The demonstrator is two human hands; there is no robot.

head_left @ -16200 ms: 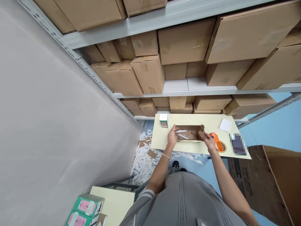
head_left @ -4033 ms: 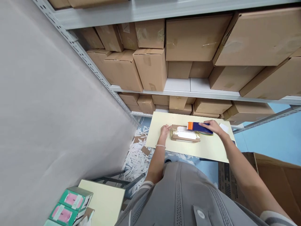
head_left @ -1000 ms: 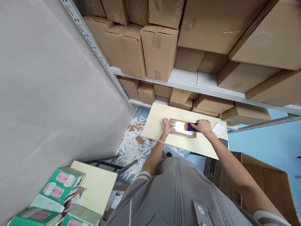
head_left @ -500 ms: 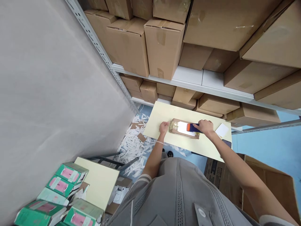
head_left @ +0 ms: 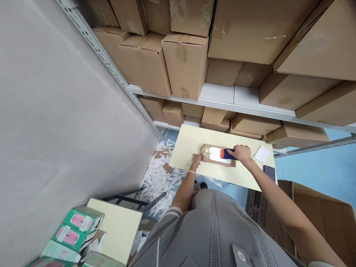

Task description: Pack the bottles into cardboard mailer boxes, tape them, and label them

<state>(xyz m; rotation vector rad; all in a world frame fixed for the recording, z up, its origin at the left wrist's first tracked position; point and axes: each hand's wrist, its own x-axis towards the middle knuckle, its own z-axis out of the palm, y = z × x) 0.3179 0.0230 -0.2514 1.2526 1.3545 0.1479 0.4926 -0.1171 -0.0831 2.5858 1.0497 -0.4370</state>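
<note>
A small cardboard box [head_left: 218, 161] lies flat on the pale yellow table [head_left: 183, 144], with clear tape wrapped over its left end. On its top face is a white label [head_left: 215, 153]. My right hand [head_left: 241, 152] grips a dark blue scraper [head_left: 229, 154] with an orange edge, and this edge rests on the label near the middle of the box. At the left end of the box, my left hand [head_left: 196, 159] holds the near corner; its fingertips are partly hidden.
A white pad [head_left: 261, 154] and a phone [head_left: 269, 173] lie on the table's right side. Shelves of cardboard boxes [head_left: 185, 63] stand behind. White paper strips [head_left: 155, 178] litter the floor at left. Green boxes [head_left: 73, 226] sit lower left; a large open carton [head_left: 319, 211] stands right.
My left hand has moved down and slightly right, against the end of the box. The scraper stays at nearly the same place on the label. The camera view has shifted a little.
</note>
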